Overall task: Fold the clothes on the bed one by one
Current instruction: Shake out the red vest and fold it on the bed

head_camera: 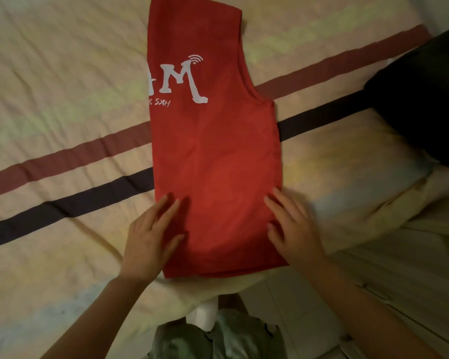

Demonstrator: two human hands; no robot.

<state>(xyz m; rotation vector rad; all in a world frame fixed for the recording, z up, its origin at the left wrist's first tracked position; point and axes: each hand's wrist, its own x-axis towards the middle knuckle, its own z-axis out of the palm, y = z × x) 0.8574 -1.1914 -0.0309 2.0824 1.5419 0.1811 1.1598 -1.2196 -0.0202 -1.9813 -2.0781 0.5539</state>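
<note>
A red garment with white lettering is lying lengthwise on the bed, already doubled along its length into a narrow strip, its hem end nearest the person and its far end running toward the top of the view. The left hand is resting flat on the near left edge of the cloth, its fingers spread and straight, holding nothing. The right hand is lying flat on the near right edge in the same way, fingers extended and pressing lightly rather than pinching. Judging from this, the step in hand is the smoothing of the lengthwise fold, with the crosswise fold not yet made. The next move is probably calling for both hands to pinch the near corners of the hem and carry them up toward the far end, keeping the layers aligned so the loose under-layer showing at the hem is not slipping out. A dark garment is waiting at the right side of the bed, well apart from the red one, and seems to be next in line.
</note>
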